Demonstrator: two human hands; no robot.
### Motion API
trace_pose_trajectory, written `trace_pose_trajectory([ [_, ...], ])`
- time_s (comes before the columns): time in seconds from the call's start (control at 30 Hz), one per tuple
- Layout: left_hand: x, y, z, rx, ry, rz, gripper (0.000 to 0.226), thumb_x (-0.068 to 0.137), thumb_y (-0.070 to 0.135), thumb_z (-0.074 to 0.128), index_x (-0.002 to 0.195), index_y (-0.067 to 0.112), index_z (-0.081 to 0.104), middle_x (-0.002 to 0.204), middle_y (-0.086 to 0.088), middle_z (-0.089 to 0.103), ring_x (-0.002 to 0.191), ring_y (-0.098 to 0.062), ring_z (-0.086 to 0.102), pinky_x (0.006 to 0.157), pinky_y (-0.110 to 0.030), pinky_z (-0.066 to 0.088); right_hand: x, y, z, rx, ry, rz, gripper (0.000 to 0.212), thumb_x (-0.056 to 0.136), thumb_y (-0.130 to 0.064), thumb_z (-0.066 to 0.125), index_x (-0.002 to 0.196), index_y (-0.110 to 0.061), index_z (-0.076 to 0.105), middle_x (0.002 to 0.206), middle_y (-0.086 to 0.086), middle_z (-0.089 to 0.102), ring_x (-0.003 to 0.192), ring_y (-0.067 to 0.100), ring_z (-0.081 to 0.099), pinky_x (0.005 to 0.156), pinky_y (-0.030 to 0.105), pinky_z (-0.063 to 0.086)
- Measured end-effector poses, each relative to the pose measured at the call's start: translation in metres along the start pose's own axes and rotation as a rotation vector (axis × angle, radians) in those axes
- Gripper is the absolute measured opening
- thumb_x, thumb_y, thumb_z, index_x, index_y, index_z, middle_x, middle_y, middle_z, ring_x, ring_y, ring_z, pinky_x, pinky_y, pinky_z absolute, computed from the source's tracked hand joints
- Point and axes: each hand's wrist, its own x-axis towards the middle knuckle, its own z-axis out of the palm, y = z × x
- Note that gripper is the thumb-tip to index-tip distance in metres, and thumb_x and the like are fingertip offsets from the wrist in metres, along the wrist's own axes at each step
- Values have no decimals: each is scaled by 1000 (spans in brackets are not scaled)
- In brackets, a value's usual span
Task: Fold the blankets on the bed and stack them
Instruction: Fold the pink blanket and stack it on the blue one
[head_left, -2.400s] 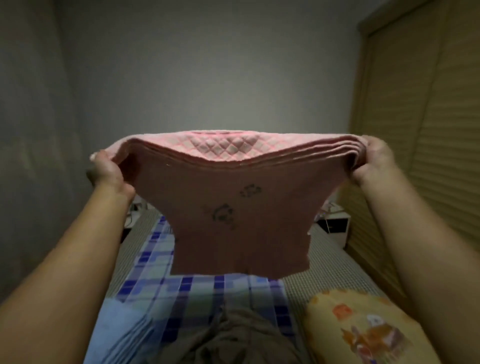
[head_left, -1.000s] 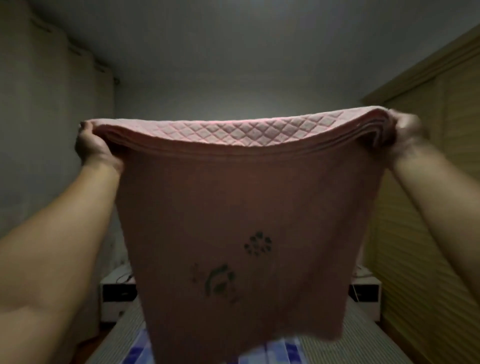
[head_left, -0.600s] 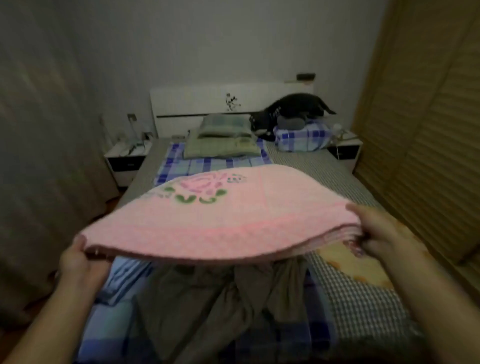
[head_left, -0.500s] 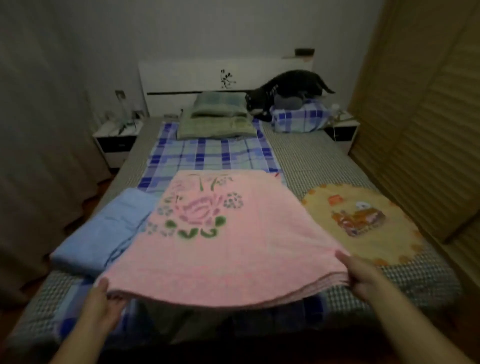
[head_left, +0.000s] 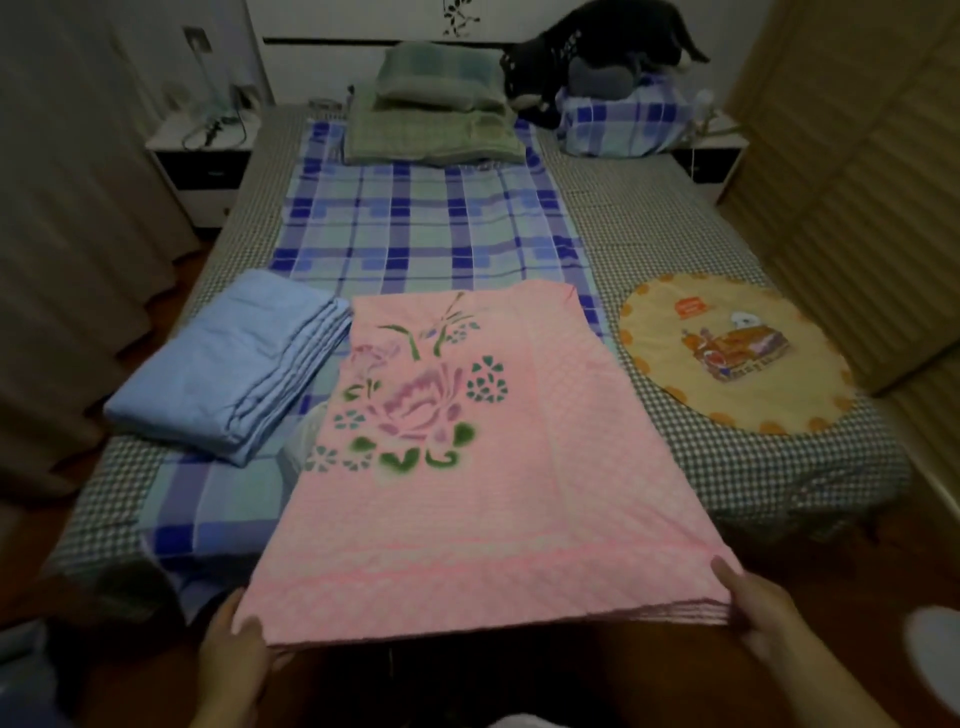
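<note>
Folded pink blanket (head_left: 483, 467) on bed (head_left: 727, 467), left grip (head_left: 236, 660) and right grip (head_left: 763, 610) pinching near corners

No writing can be read anywhere. The round yellow cushion (head_left: 737, 358) on the bed carries a small orange label and a cartoon picture with a strip of lettering under it, but both are too blurred to make out. The pink blanket (head_left: 467, 467) shows only a printed flower, and the headboard (head_left: 363, 26) only a dark leaf motif.
</note>
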Motion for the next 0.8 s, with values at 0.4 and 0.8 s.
trace_pose_trajectory([
  [0.4, -108, 129, 144, 822, -380, 541, 34, 92, 28, 49, 120, 27, 68, 130, -6, 65, 119, -27, 60, 98, -31, 46, -33, -36, 133, -361, -161, -140, 29, 88, 0, 63, 116, 4, 59, 97, 22, 67, 67, 29, 62, 48, 31, 51],
  [0.8, -67, 176, 321, 1133, -455, 608, 25, 91, 47, 47, 97, 24, 53, 113, -7, 64, 102, -30, 63, 76, -35, 49, 26, -132, 209, -513, -717, -112, 12, 98, -11, 57, 88, -6, 63, 76, 12, 68, 50, 10, 60, 43, 16, 47],
])
